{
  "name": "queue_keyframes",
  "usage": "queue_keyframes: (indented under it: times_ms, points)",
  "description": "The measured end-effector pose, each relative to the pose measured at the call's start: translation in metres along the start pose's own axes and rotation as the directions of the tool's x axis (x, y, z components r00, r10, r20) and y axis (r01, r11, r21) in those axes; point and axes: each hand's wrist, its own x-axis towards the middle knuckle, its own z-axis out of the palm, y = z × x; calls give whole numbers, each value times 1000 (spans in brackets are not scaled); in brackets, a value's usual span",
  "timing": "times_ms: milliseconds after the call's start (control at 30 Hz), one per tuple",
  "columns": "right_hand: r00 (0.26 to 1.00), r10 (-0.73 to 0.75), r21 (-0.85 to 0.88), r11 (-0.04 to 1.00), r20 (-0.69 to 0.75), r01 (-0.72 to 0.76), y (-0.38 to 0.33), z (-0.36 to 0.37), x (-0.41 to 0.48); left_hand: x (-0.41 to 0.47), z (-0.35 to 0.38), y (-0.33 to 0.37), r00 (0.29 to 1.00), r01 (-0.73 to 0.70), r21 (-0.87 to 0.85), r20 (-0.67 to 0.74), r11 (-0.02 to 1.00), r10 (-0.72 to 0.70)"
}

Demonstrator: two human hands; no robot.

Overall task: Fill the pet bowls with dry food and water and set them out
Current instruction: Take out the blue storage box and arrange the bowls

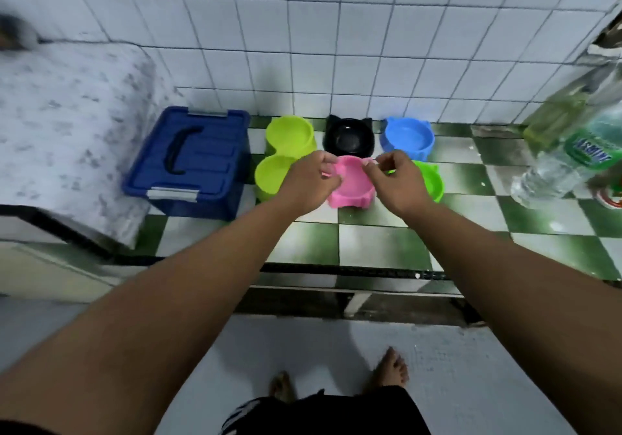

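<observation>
- We record the left hand (313,179) with its fingers curled onto the left rim of the pink bowl (353,184), gripping it.
- We find the right hand (400,182) pinching the right rim of the same bowl between thumb and fingers; both forearms reach forward from the lower corners of the view.
- The pink bowl sits between the two hands on the green-and-white checkered tiles (377,242). We cannot tell whether its base rests fully on them.
- Just behind the right hand, a green bowl (432,182) is partly hidden.
- To the left of the pink bowl stands a lime double bowl (289,136), its two cups one behind the other.
- Against the white tiled wall (303,47), a black bowl (348,136) with ear-shaped points stands directly behind the pink one, and a blue bowl (407,136) stands to its right.
- A blue lidded box (192,158) with a dark handle stands at the left end of the row, closed.
- At the far right, a clear bottle (565,168) with a green label appears tilted and blurred, and a yellowish bottle (557,116) is behind it.
- Bare feet (390,367) stand on the pale floor below the ledge.
</observation>
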Motion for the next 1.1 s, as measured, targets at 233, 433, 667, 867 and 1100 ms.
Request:
queue_keyframes:
  times_ms: [233,433,667,867,1100]
  points:
    - [985,-109,-9,994,132,111,-49,67,0,-32,-76,-30,989,35,-29,-144,999,-39]
    - [930,-233,-7,970,286,245,-74,112,33,-55,-123,-46,952,45,86,-307,995,-16]
    - [858,-347,-68,914,379,399,-111,161,73,-80,-181,-87,920,207,270,-380,940,-94]
    - [800,-413,-174,833,435,525,-146,201,100,-81,-227,-116,977,175,597,-205,783,-61]
    - [825,-352,-324,795,442,513,-174,248,127,-66,-261,-141,998,30,688,21,725,-62]
